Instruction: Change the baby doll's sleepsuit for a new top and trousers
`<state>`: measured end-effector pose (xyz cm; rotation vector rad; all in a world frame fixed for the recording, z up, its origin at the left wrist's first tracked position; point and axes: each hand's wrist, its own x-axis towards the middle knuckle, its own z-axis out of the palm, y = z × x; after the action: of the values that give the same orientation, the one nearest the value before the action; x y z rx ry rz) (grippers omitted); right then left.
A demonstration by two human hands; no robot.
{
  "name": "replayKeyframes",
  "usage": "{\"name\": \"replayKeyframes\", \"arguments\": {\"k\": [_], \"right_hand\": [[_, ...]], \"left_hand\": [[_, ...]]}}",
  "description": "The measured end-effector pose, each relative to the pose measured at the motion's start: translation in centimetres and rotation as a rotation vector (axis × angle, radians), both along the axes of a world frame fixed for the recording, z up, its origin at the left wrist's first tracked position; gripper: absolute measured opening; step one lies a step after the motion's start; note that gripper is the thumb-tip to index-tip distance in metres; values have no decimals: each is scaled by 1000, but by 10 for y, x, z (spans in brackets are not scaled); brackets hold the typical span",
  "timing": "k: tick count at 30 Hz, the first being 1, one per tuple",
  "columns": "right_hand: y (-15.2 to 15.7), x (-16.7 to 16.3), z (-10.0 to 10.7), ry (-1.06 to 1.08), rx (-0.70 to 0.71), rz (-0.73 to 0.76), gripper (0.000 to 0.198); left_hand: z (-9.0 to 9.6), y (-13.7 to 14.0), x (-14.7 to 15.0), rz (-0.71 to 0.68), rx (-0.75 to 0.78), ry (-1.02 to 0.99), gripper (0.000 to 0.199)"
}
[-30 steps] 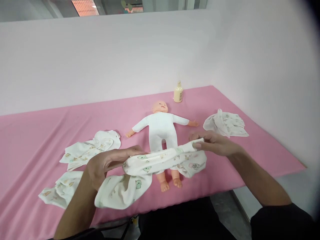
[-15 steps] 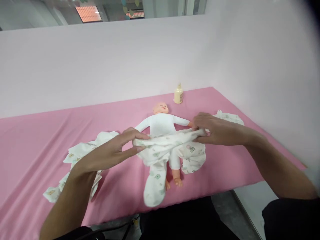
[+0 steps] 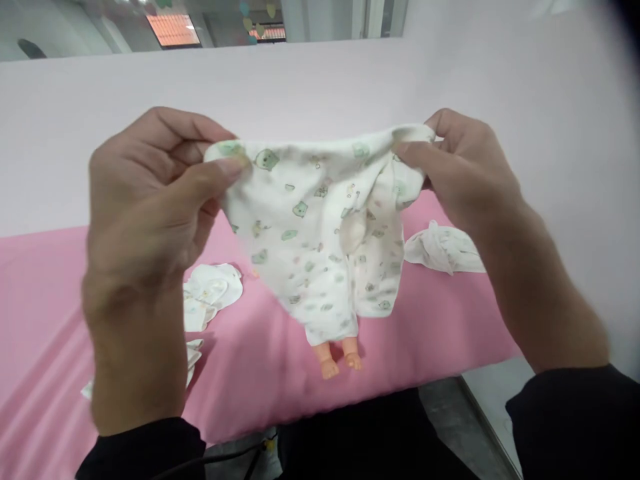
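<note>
Stretched between my two hands is a pair of white baby pants (image 3: 305, 220) printed with small green animals. It hangs by its waistband, legs down. My left hand (image 3: 150, 193) pinches one end of the waistband between thumb and fingers. At the other end, my right hand (image 3: 460, 167) grips the band in the same way. Behind the cloth a baby doll lies on the pink-covered table; just its feet (image 3: 340, 359) stick out below the pants, while its head and body are hidden.
On the pink sheet (image 3: 265, 387) several folded white baby clothes (image 3: 213, 293) lie to the left, partly behind my left forearm. Another printed white cloth bundle (image 3: 445, 250) rests at the right. A pale wall (image 3: 300, 87) rises behind the table, whose front edge is near my lap.
Both hands have lifted the pants up off the doll and closer to the camera, pulling the waistband taut. The doll's head and torso and the yellowish bottle are now covered from view.
</note>
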<state>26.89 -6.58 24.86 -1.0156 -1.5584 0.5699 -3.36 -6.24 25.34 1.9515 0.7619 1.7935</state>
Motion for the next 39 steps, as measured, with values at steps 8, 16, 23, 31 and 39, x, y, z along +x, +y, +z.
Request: {"name": "replayKeyframes", "arguments": {"k": [8,16,23,31,39], "right_hand": [[-41,-54,-17,169,-96,427,31],[-47,-57,-40,111,-89,318,40],[-41,-44,-30,313,-77,280,22],[-18,-16,-49,548,-165,124,22],[-46,14,-138,101,-286,-136,41]], "left_hand": [[-9,-37,67,-172,-37,47,21],[-21,-49,72,-76,-56,233,17],[-59,-34,62,-56,-125,185,93],[-106,-52,84,-551,-832,339,34],[-107,-60,83,48,-353,330,24]]}}
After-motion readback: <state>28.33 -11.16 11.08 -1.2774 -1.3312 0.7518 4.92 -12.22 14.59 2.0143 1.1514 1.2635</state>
